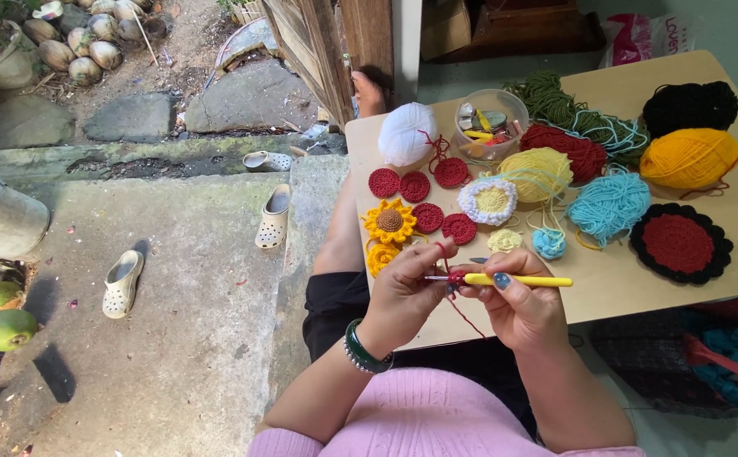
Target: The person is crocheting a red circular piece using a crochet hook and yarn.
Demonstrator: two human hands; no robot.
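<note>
yellow crochet hook [517, 280], red yarn [456, 278], blue nails, pink sleeves

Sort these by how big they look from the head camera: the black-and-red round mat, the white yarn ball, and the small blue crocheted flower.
1. black-and-red round mat
2. white yarn ball, though it lies farther from the camera
3. small blue crocheted flower

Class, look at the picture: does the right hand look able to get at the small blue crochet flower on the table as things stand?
Probably yes. The blue flower lies just beyond the right hand with bare table between, though that hand holds a yellow crochet hook.
</note>
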